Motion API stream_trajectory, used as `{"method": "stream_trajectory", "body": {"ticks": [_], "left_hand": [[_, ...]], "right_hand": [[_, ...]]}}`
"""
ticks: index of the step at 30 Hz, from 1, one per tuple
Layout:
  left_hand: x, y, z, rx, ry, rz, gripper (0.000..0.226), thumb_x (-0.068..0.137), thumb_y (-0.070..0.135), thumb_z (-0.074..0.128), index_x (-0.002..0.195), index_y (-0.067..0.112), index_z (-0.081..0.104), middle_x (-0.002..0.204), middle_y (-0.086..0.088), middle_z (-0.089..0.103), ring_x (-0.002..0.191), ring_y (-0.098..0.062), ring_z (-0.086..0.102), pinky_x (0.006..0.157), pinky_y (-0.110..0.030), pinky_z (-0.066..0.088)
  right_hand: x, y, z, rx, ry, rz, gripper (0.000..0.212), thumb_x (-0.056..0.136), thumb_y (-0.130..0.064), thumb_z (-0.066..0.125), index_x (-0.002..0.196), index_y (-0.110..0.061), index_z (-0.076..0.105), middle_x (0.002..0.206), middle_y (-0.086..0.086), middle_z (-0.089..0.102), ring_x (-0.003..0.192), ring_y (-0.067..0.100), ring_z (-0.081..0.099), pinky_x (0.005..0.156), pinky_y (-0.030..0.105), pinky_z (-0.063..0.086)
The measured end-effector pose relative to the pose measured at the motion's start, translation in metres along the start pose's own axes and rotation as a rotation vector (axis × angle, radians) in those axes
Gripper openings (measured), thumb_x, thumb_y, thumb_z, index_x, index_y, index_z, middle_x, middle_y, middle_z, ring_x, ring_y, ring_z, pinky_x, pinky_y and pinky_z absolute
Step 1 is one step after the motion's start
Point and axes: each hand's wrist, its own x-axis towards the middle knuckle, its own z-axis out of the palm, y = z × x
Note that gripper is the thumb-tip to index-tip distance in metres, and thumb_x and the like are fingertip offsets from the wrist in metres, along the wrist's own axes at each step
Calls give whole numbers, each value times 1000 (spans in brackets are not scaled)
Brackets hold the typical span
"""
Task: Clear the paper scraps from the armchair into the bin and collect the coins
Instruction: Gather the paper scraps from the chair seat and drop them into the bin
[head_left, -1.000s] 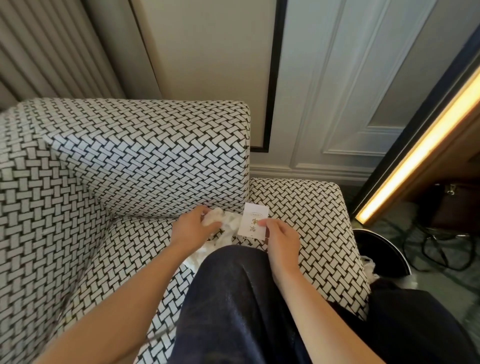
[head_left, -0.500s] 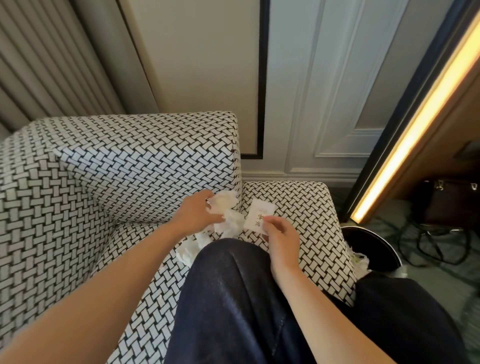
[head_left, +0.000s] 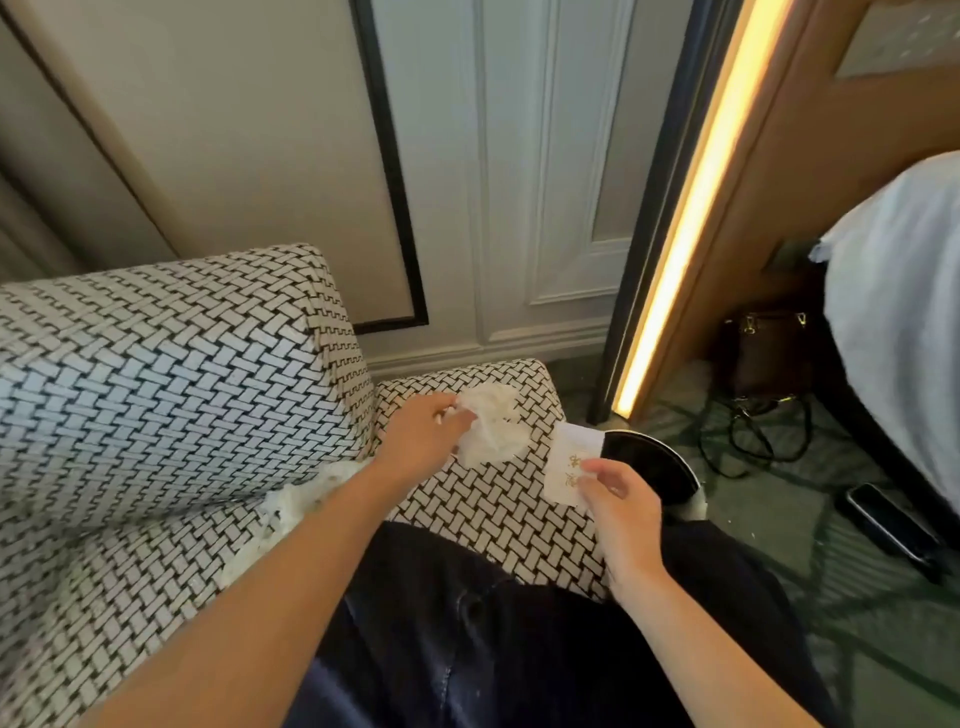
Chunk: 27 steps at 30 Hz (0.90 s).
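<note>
Once shifted to armchair's (head_left: 156, 389) right edge, grips tissue wad (head_left: 491, 431) in left hand (head_left: 421, 436), pinches card (head_left: 569, 460) over bin (head_left: 649, 462) in right hand (head_left: 621, 499).

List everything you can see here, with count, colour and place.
woven fabric armchair: one, black and white, left
crumpled tissue-paper wad: one, white, held above the armrest
loose paper scraps: one pile, white, on the seat
flat paper packet with gold lettering: one, white, held between armrest and bin
round bin: one, black, floor right of armchair
leather handbag: one, dark brown, floor by wall
slim phone: one, black, floor far right
left hand: one, grips the wad
right hand: one, pinches the packet
</note>
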Motion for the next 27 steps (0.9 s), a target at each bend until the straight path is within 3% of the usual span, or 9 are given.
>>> {"method": "stream_trajectory", "body": {"ticks": [2,6,10,13,16,19,23,27], "left_hand": [[8,9,24,-65,-17,-37,22,96,21,48,110,16,64,97,0,63,71,-5,55,57,-15,43],[24,24,68,-205,-52,-128,24,96,20,49,116,14,60,106,-2,62,78,-4,54,58,-14,42],[47,46,105,-230,-89,-156,18,95,23,51,106,14,62,90,0,60,74,-8,55,60,-17,46],[61,60,126,-222,-112,-140,15,94,24,53,102,14,60,87,1,56,78,-12,55,73,-26,50],[67,65,143,-198,-167,-136,30,92,24,56,121,17,55,105,1,55,101,-16,55,92,-34,49],[66,60,153,-170,-215,-139,49,89,17,60,135,19,45,121,-3,57,107,-15,54,90,-29,49],[65,52,160,-208,-214,-161,54,88,9,60,138,21,43,130,-4,54,104,-9,50,66,-12,41],[62,52,161,-213,-209,-160,52,88,13,61,137,21,44,134,-4,51,120,-16,49,84,-21,41]], "right_hand": [[15,2,-21,-36,63,-25,17,88,-7,57,89,-23,64,98,-5,61,96,14,59,84,35,52],[49,3,-50,-104,138,-79,15,88,-5,57,95,-15,66,92,-10,60,91,7,58,69,21,49],[83,10,-67,-182,240,-112,16,88,-4,56,92,-17,65,97,0,64,89,14,62,77,31,53],[100,21,-72,-114,315,-56,18,88,-3,55,94,-17,64,104,3,64,94,18,63,78,36,56],[112,27,-71,-42,366,45,18,90,-3,54,99,-15,63,108,3,61,99,17,60,67,23,51],[120,30,-71,-13,406,113,20,89,-2,54,98,-17,62,111,2,60,103,18,58,76,28,52],[124,32,-71,-51,389,155,20,89,-4,54,93,-22,60,109,1,59,101,16,56,88,35,52],[124,33,-71,-52,269,175,22,89,-11,54,105,-26,60,112,0,59,106,18,56,96,41,48]]}}
